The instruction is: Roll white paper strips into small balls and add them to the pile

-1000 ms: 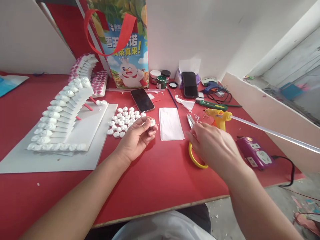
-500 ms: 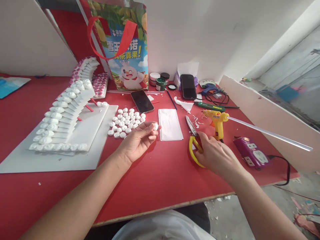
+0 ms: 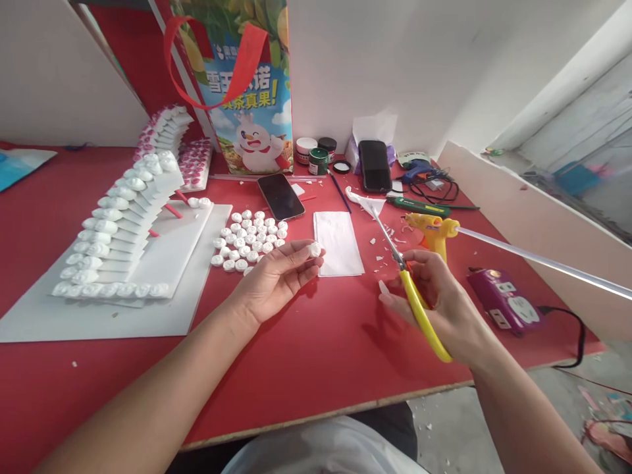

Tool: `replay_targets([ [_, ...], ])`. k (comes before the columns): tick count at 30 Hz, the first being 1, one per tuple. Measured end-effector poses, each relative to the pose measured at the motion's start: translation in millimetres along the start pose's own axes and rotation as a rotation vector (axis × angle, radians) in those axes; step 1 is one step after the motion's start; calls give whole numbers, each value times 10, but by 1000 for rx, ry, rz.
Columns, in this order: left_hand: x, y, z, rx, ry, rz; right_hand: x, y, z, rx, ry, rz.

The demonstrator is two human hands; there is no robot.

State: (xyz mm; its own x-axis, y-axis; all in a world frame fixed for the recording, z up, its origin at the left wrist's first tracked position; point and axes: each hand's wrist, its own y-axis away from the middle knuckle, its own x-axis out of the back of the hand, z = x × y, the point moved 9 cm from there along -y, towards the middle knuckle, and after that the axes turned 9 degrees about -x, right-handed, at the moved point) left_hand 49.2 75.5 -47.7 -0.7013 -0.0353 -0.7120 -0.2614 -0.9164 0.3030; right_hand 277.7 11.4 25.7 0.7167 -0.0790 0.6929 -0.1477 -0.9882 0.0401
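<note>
Now the scissors (image 3: 421,313), earlier on the counter (image 3: 320,359), are raised at four o'clock, grasped by the right hand's (image 3: 448,306) fingers. Left hand (image 3: 276,276): fingers pinch a rosette (image 3: 315,249), centre. Counter: red. Pale wall (image 3: 419,72): twelve o'clock.

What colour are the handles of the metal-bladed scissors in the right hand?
The scissors' handles are bright yellow, seen best in the head view.
</note>
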Motion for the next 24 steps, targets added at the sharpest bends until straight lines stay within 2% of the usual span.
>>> replay_targets([
  [7,0,11,11,-20,49,34,-213,91,-364,220,139,-56],
  [11,-23,6,22,-50,43,-10,-359,125,-527,326,217,-85],
  [18,-124,32,37,-79,-15,-122,-421,80,-617,354,312,-86],
  [24,-151,35,46,-95,-59,-141,-448,72,-614,317,290,-84],
])
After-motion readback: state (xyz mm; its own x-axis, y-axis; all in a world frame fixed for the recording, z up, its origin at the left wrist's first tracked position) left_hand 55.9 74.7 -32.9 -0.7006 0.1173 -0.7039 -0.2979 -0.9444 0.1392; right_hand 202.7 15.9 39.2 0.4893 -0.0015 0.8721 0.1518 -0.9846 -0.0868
